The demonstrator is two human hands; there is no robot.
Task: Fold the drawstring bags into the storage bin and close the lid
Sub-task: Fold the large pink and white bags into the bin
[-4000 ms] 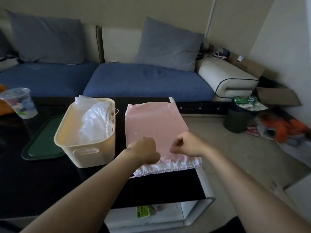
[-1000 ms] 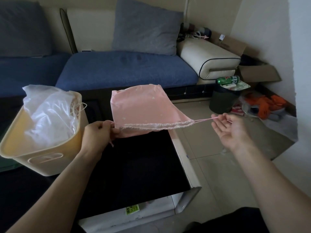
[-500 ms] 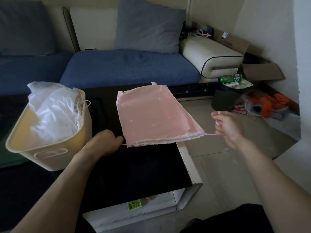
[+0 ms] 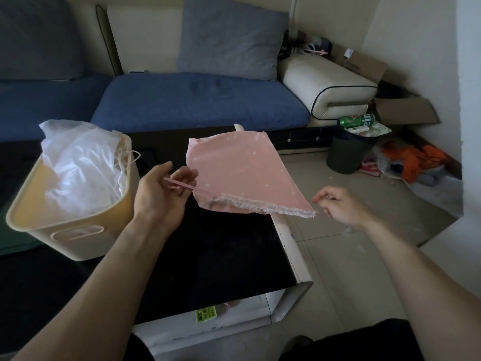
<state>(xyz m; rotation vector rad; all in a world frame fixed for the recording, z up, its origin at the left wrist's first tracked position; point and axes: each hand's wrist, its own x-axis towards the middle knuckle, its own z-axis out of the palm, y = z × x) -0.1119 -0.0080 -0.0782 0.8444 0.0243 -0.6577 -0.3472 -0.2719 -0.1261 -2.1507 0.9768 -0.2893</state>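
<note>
My left hand has the pink cord looped across its half-curled fingers; my right hand pinches the cord at the other end of the ruffled hem. Between them the pink drawstring bag hangs lifted above the black table, unfolded. Left of the bag, the cream storage bin already holds white bags. By my judgement, this pink one remains to fold and stow. I see no lid on the bin.
</note>
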